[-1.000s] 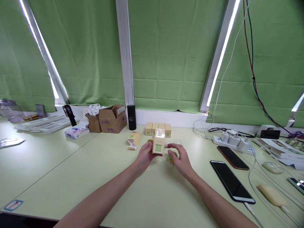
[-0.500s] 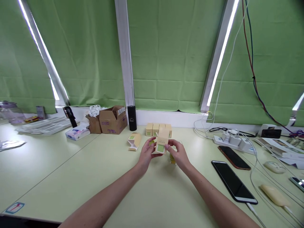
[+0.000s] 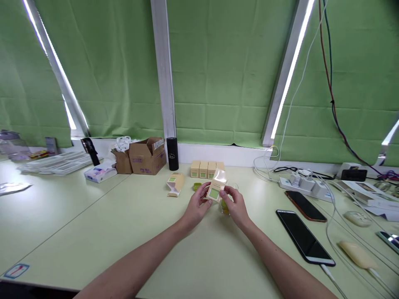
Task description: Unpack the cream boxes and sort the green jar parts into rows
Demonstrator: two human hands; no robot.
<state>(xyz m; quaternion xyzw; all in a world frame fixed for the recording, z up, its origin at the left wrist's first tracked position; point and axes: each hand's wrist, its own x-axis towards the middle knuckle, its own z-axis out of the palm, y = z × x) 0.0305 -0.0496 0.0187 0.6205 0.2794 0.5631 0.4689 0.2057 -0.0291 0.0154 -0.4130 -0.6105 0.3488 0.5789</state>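
- A small beige carton point(image 3: 215, 187) with a green square on its face is held above the table point(image 3: 124, 224), tilted with its top leaning to the right; the top flap looks open, and what is inside cannot be seen.
- The left hand point(image 3: 197, 204) pinches the carton's lower left edge with thumb and fingertips, the fingers closed on it.
- The right hand point(image 3: 235, 205) grips the carton's right side, fingers curled around it.
- Just under the right hand stands a small clear jar point(image 3: 225, 205) with something yellow-green in it, partly hidden by the fingers.
- A small green lid point(image 3: 197, 186) lies on the table just left of the carton, behind the left hand.
- Another carton of the same kind point(image 3: 175, 184) lies on its side farther left, its end flaps open.
- Behind the hands, a row of four closed cartons point(image 3: 206, 169) stands side by side near the wall.
- A black cylinder point(image 3: 172, 154) stands upright to the left of that row, and beside it an open brown cardboard box point(image 3: 147, 155); its contents do not show.
- To the right, well apart from the hands, two dark phones point(image 3: 304, 236) lie flat, with a white power strip point(image 3: 304, 184) and loose cables behind them.
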